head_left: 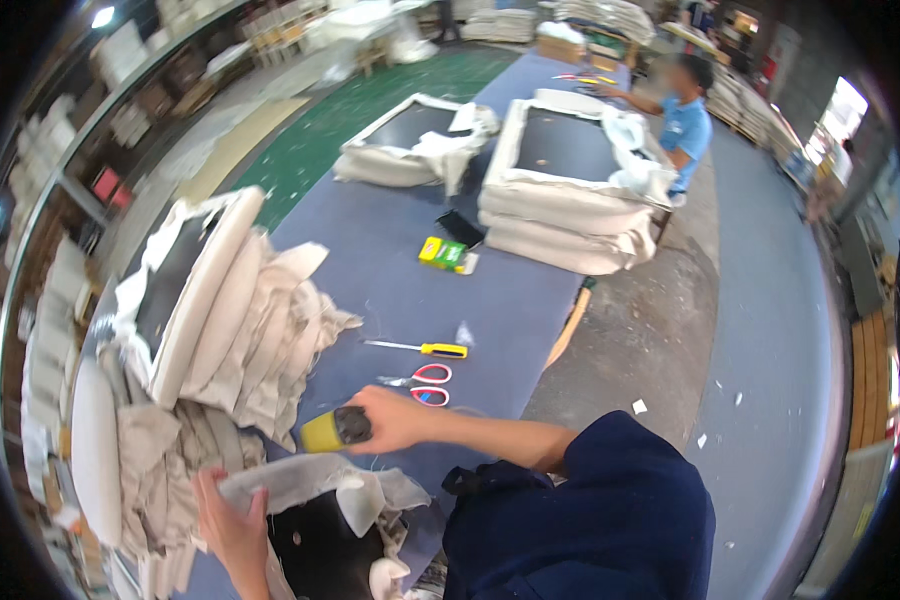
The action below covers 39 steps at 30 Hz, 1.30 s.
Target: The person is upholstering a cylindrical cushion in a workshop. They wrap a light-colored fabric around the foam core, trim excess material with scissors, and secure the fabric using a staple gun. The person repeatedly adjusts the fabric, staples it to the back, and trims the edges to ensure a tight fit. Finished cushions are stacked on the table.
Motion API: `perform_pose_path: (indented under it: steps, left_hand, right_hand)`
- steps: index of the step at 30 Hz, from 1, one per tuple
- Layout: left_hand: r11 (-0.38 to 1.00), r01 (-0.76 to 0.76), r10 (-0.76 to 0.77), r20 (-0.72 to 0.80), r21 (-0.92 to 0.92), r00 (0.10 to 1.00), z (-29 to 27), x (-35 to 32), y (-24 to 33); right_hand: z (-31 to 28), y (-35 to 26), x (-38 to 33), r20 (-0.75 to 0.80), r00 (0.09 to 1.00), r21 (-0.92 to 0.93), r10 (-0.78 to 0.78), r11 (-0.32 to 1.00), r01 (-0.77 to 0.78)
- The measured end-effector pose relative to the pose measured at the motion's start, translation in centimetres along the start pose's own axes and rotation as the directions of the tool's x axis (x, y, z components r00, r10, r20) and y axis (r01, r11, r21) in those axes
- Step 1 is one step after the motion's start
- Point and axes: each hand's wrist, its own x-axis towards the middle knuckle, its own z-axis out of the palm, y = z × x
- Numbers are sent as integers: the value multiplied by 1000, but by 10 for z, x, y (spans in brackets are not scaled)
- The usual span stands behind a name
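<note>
In front of me lies an upholstered cushion with a black underside (325,540) and pale fabric (300,480) folded over its rim. My left hand (232,525) is closed on the fabric at its left corner, thumb on the near side. My right hand (395,418) grips a yellow-and-black staple gun (332,430), blurred a little, just above the cushion's far edge. Beyond that hand are red-and-white handled scissors (430,384) and a yellow-handled screwdriver (440,350), both flat on the grey-blue table (400,300).
Cream padded covers (260,310) are heaped at left, one cushion (195,290) leaning on them. Farther off stand stacked cushions (570,215), another cushion (410,150) and a yellow-green box (445,255). A co-worker in a blue shirt (685,135) is at the table's far right side.
</note>
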Motion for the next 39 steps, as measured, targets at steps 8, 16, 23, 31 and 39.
perform_pose_path:
  steps: [8, 16, 23, 31, 39]
  left_hand:
    - [758, 27, 358, 451, -652, 818, -31, 35, -14]
    - [509, 301, 504, 563, -806, 655, 8, 66, -40]
    - [459, 328, 557, 555, -826, 618, 3, 84, -90]
    - [555, 282, 187, 447, -783, 875, -3, 73, -114]
    - [692, 188, 30, 288, -697, 957, -5, 42, -201]
  right_hand:
    - [-85, 123, -162, -429, 806, -446, 408, 680, -582]
    - [-9, 105, -215, -513, 624, -94, 590, 684, -724]
    - [45, 69, -191, -501, 714, -83, 489, 795, -601]
    - [82, 40, -204, -415, 756, -92, 505, 804, -588]
    - [118, 35, -224, -339, 753, -136, 563, 763, -632]
